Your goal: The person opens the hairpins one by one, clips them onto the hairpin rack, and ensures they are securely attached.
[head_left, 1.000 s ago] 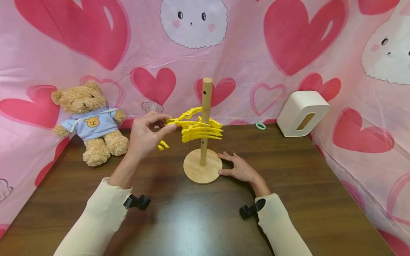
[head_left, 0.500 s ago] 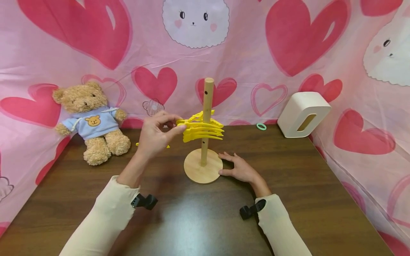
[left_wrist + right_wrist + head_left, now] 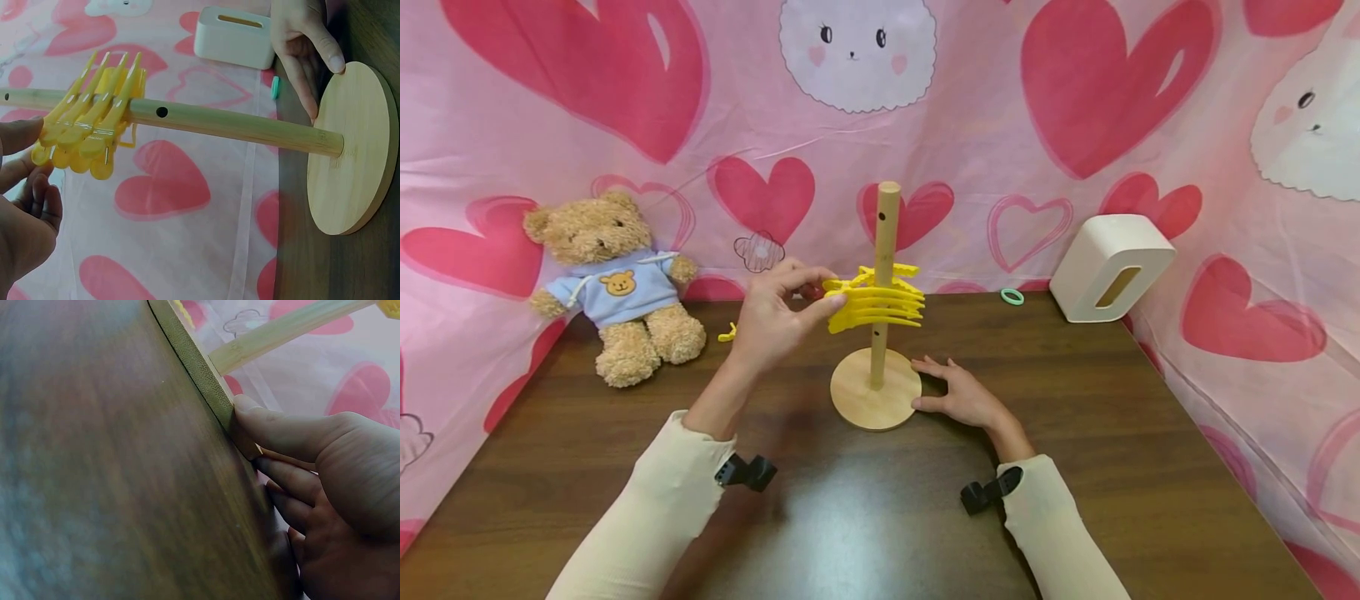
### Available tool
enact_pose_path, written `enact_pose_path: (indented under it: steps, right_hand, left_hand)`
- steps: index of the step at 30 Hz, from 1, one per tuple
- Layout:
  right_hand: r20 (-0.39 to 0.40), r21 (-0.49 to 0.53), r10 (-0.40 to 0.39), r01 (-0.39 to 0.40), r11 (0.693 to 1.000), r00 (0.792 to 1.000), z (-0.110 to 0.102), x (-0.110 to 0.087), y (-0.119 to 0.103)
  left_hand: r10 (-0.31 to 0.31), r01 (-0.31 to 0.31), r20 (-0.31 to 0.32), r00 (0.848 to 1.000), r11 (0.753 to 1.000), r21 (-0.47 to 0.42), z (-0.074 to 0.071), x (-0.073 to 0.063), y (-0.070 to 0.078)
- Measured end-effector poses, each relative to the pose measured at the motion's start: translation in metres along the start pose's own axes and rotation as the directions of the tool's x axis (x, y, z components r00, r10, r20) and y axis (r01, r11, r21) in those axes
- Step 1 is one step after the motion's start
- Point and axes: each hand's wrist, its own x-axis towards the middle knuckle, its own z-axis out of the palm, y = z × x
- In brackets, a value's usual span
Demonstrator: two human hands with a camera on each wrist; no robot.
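Observation:
In the head view my left hand [image 3: 775, 317] pinches the handle end of the topmost yellow hair clip [image 3: 874, 292] between thumb and fingers. Its long prongs lie across the upright pole [image 3: 887, 233] of a wooden stand. Several like yellow clips [image 3: 103, 128] are stacked close together along the pole, as the left wrist view shows; the pole passes between their prongs. My right hand [image 3: 962, 396] holds the right rim of the stand's round base [image 3: 868, 404], thumb and fingers set apart along its edge. In the right wrist view the thumb [image 3: 275, 425] touches that edge.
Another yellow clip [image 3: 727, 333] lies on the table [image 3: 1075, 467], partly hidden behind my left hand. A teddy bear [image 3: 617, 287] leans at the back left. At the back right are a mint-green ring [image 3: 1012, 297] and a white tissue box [image 3: 1108, 267]. Heart-patterned cloth hangs behind.
My left hand has moved right and slightly down, bringing the top clip onto the pole against the others. Its spread prongs have come together. The right hand stays at the base.

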Motion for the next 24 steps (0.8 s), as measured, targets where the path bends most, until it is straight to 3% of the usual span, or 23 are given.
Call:
enact_pose_path:
  steps: [7,14,24]
  right_hand:
    - [-0.008,-0.001,-0.008,0.008,1.0,1.0,0.0002,0.0001,-0.0012]
    - [0.0,-0.001,-0.001,0.001,1.0,1.0,0.0005,0.0007,-0.0009]
    - [-0.006,0.009,0.009,-0.009,1.0,1.0,0.0,-0.0017,-0.0032]
  left_hand:
    - [0.036,-0.036,0.004,0.999,0.999,-0.023,-0.0001,-0.0008,-0.0015]
    - [-0.021,0.021,0.004,1.0,0.995,-0.097,-0.0006,-0.0029,-0.0063]
    - [-0.044,0.047,0.024,0.999,0.988,-0.146,-0.0013,-0.0037,-0.0094]
